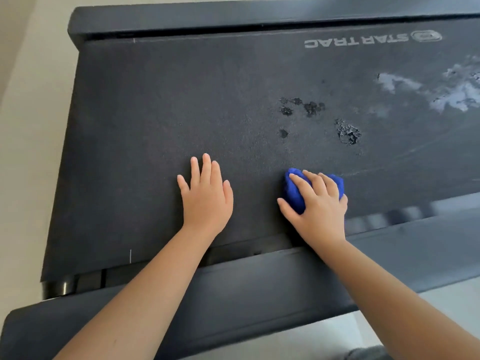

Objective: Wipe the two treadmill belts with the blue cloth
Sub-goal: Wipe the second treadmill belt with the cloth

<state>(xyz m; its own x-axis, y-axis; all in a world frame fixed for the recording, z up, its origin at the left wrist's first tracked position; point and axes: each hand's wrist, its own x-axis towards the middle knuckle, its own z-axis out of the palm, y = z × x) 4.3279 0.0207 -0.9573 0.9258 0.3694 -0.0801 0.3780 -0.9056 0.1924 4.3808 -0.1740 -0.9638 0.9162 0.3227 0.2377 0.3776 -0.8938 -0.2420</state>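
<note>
While lengthwise along belt (155, 113), blue cloth (292, 189) in grip of right hand (318, 206); left hand (206, 201) spread flat.

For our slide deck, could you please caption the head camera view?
The right hand grips a bunched blue cloth on the treadmill belt while the left hand rests flat beside it.

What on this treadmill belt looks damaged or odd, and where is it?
Dark pitted patches on the treadmill belt, just beyond the blue cloth gripped by the right hand, look like flaked or worn surface. Farther right, whitish smears streak the belt. The left hand rests flat, away from both.
</note>
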